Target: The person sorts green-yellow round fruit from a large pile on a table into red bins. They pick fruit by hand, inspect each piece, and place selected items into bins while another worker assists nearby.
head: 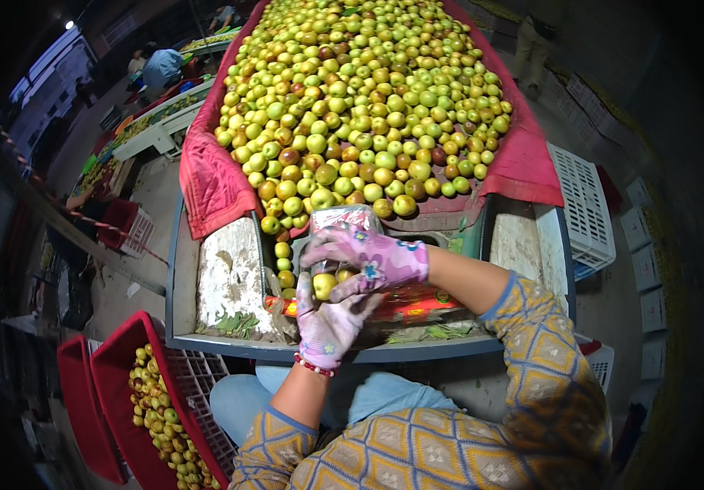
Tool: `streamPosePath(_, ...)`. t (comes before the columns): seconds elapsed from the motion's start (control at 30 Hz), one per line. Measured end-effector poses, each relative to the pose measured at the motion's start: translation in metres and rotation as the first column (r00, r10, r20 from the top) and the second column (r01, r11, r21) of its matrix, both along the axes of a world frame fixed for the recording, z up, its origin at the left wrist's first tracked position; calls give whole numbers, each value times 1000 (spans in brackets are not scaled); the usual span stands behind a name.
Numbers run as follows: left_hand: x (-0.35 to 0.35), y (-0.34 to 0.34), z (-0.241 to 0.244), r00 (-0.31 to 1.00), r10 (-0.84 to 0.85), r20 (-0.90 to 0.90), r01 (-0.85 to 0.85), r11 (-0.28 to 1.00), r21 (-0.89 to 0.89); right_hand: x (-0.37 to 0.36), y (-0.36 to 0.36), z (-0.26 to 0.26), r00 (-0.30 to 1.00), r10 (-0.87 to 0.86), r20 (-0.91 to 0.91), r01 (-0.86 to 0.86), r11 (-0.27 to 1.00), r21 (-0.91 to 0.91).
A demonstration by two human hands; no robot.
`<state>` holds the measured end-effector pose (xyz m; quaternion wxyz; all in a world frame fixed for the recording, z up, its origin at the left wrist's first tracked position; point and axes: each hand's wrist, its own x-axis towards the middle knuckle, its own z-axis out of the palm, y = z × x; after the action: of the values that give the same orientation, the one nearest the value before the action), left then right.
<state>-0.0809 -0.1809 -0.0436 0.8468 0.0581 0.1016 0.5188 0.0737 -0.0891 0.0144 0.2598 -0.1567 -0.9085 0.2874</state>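
My left hand [329, 327], in a pink patterned glove, is palm up and cupped just below a yellow-green jujube [325, 286], with fingers against it. Above it, my right hand [371, 258], in a flowered pink glove, reaches across from the right. Its blurred fingers lie over a clear plastic container [345, 217], and its thumb is beside the jujube; whether it grips anything is hidden. A second fruit shows partly beneath the right palm. Under my right wrist lies red and orange printed plastic film [416, 304]. A heap of jujubes [358, 110] spreads up the table beyond.
Red padded cloth [217, 177] lines the sorting table, whose metal front edge [339, 354] runs before my lap. Loose leaves [235, 323] lie in the corner. At left stands a red-lined crate [162, 392] of jujubes; at right, a white crate [581, 205]. People work in the background.
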Motion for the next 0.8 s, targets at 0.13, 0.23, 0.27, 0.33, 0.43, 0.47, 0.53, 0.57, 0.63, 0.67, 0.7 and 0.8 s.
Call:
streamPosePath(0.13, -10, 2, -14, 997, -29, 72, 36, 994, -104, 5, 50, -36, 916, -375, 144, 268, 836, 478)
streamPosePath(0.23, -13, -1, -12, 998, -65, -23, 62, 992, -107, 30, 81, -60, 690, -632, 352, 434, 751, 498)
streamPosePath(0.27, -13, -1, -10, 997, -67, -46, 61, 991, -116, 38, 80, -66, 717, -613, 332, 457, 772, 441)
streamPosePath(0.33, -14, -3, -10, 996, -66, -54, 58, 989, -132, 47, 76, -74, 731, -568, 378, 435, 815, 382)
streamPosePath(0.43, -13, -4, -8, 995, -64, -75, 53, 989, -138, 66, 65, -75, 739, -511, 439, 400, 857, 325)
streamPosePath(0.47, -20, -5, -11, 996, -39, -81, 27, 989, -144, 54, 52, -40, 721, -411, 558, 378, 908, 180)
streamPosePath(0.53, -14, -3, -11, 997, -59, -52, 53, 993, -106, 88, 56, -60, 825, -395, 403, 352, 918, 179)
streamPosePath(0.57, -16, -3, -12, 998, -52, -44, 48, 995, -92, 91, 56, -53, 843, -398, 361, 373, 917, 141)
streamPosePath(0.63, -13, -3, -12, 998, -55, -39, 51, 995, -82, 107, 55, -33, 794, -501, 344, 453, 865, 213)
streamPosePath(0.67, -10, -3, -11, 997, -57, -42, 53, 996, -78, 123, 72, -59, 729, -662, 173, 599, 740, 305)
streamPosePath(0.7, -15, -3, -13, 998, -35, -56, 30, 996, -83, 109, 76, -37, 568, -778, 270, 755, 623, 206)
streamPosePath(0.8, -10, -3, -13, 996, -26, -80, 19, 996, -84, 138, 96, -55, 432, -835, 341, 744, 543, 389)
